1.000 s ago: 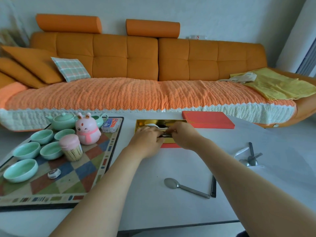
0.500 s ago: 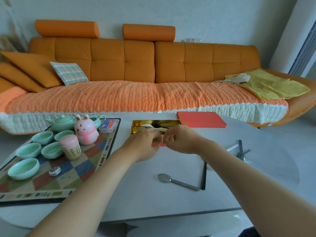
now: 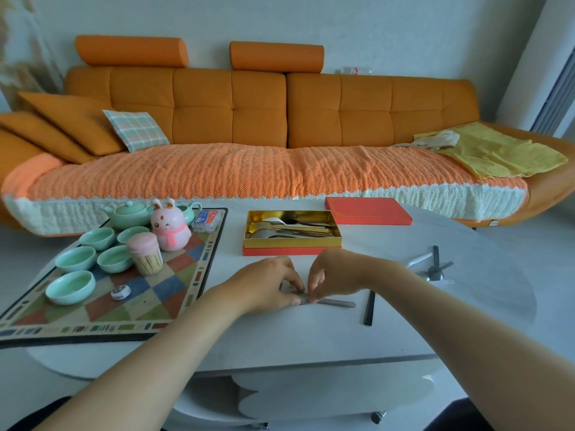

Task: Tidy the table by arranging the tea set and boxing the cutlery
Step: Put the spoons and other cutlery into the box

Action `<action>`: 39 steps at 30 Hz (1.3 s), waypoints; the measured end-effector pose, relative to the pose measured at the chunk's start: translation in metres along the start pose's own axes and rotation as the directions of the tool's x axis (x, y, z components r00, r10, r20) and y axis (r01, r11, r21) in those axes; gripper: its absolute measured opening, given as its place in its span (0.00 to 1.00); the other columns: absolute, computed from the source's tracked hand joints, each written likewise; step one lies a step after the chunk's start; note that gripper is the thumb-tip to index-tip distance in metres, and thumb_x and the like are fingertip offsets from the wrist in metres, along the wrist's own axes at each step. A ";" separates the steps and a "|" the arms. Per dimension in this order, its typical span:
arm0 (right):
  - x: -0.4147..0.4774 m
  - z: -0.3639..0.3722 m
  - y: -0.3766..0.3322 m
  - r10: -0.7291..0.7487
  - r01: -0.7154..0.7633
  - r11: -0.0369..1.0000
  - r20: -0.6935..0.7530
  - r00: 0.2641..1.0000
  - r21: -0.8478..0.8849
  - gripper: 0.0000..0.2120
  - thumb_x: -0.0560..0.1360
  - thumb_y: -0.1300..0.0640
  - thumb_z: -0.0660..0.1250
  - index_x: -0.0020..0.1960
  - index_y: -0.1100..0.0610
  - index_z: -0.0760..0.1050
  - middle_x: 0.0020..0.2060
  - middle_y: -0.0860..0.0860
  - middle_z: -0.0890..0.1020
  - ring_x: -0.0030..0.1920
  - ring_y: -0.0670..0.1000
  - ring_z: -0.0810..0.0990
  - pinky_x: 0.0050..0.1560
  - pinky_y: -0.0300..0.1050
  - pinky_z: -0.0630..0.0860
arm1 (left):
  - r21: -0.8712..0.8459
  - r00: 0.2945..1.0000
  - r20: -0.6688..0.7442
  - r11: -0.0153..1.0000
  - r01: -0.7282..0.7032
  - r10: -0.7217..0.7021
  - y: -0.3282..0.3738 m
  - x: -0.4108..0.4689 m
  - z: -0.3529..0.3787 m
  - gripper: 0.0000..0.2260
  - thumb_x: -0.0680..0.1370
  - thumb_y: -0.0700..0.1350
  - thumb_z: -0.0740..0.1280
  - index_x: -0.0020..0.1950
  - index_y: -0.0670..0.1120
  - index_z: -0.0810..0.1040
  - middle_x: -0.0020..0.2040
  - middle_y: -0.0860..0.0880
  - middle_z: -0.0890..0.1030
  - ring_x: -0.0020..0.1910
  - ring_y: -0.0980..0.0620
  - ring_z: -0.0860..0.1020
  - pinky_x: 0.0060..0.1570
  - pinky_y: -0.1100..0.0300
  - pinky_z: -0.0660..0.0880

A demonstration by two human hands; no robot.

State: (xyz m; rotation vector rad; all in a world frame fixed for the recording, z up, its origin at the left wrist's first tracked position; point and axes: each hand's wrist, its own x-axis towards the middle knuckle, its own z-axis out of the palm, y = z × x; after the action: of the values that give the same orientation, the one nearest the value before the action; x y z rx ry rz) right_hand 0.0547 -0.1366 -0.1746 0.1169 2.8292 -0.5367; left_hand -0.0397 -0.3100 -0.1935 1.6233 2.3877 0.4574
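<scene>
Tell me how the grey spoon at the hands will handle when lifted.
The spoon looks like metal, so probably stiff and not fragile. Its slim handle lies flat on the smooth table, so it may slide and be fiddly to pinch. Unlikely to roll.

the sofa [image 3: 311,113] is deep orange, its seat under a lighter orange knitted throw [image 3: 249,172] with a cream edge. one cushion [image 3: 135,130] is checked in pale green and peach; the cloth [image 3: 497,150] is yellow. the surface [image 3: 311,331] is pale grey-white. the mat [image 3: 149,293] shows diamonds of red, blue, green and tan inside a black border. the cups [image 3: 71,286] and teapot [image 3: 129,211] are mint green. the rabbit figure [image 3: 170,228] is pink with a deeper pink scarf, the toothpick holder [image 3: 143,245] pink on top. the box [image 3: 280,251] is red outside, gold inside; its lid [image 3: 368,210] red with a thin gold line. the spoon [image 3: 337,303] is grey, the chopstick [image 3: 369,307] black.
</scene>
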 end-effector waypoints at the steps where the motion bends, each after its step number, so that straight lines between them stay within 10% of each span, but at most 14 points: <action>1: 0.001 0.001 0.000 0.004 -0.004 1.000 -0.017 1.000 0.004 0.09 0.71 0.44 0.74 0.48 0.47 0.85 0.43 0.38 0.84 0.46 0.41 0.80 0.51 0.38 0.73 | -0.017 1.000 -0.007 1.000 0.006 -0.006 0.000 0.000 0.000 0.11 0.75 0.57 0.69 0.55 0.58 0.82 0.52 0.60 0.72 0.47 0.57 0.75 0.47 0.59 0.75; 9: 0.013 -0.002 0.006 0.032 -0.007 0.994 -0.224 0.974 0.110 0.08 0.77 0.53 0.67 0.53 0.48 0.84 0.43 0.40 0.82 0.45 0.44 0.80 0.47 0.42 0.79 | -0.316 0.980 -0.159 0.947 0.063 -0.118 -0.016 0.016 -0.009 0.03 0.78 0.49 0.69 0.50 0.55 0.76 0.45 0.58 0.77 0.45 0.59 0.76 0.42 0.64 0.70; 15: 0.029 -0.019 0.001 0.099 0.015 0.977 -0.513 0.853 0.212 0.12 0.79 0.60 0.63 0.56 0.51 0.83 0.39 0.49 0.82 0.38 0.53 0.78 0.38 0.45 0.74 | -0.382 0.839 -0.476 0.922 0.071 -0.262 -0.036 0.033 -0.030 0.03 0.79 0.46 0.68 0.51 0.54 0.78 0.45 0.60 0.78 0.41 0.65 0.74 0.36 0.75 0.67; 20: 0.055 -0.030 0.009 0.277 -0.114 0.949 -0.608 0.744 0.293 0.14 0.79 0.61 0.61 0.54 0.50 0.84 0.37 0.46 0.80 0.29 0.46 0.73 0.25 0.34 0.65 | -0.223 0.798 -0.567 0.971 0.089 -0.203 -0.048 0.052 -0.028 0.10 0.80 0.44 0.66 0.61 0.50 0.77 0.56 0.52 0.77 0.56 0.55 0.74 0.50 0.68 0.68; 24: 0.069 -0.032 0.018 0.356 -0.238 0.931 -0.554 0.753 0.276 0.19 0.78 0.64 0.58 0.54 0.49 0.84 0.36 0.46 0.78 0.30 0.49 0.75 0.26 0.38 0.68 | -0.057 0.855 -0.507 0.994 0.093 -0.109 -0.054 0.064 -0.021 0.15 0.81 0.45 0.61 0.69 0.48 0.74 0.65 0.52 0.72 0.66 0.51 0.67 0.62 0.52 0.70; 39: 0.077 -0.028 0.025 0.177 -0.174 0.984 -0.453 0.874 0.050 0.19 0.77 0.63 0.56 0.55 0.50 0.83 0.48 0.51 0.83 0.41 0.50 0.77 0.38 0.44 0.76 | 0.247 0.970 -0.243 0.967 0.065 -0.003 -0.061 0.080 -0.006 0.24 0.81 0.59 0.55 0.75 0.52 0.66 0.74 0.52 0.69 0.74 0.50 0.63 0.73 0.52 0.59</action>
State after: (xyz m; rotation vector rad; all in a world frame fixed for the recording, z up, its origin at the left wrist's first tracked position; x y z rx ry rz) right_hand -0.0235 -0.1011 -0.1787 0.5689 3.2207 -0.5374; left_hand -0.1236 -0.2567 -0.2113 1.7119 2.7481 0.3741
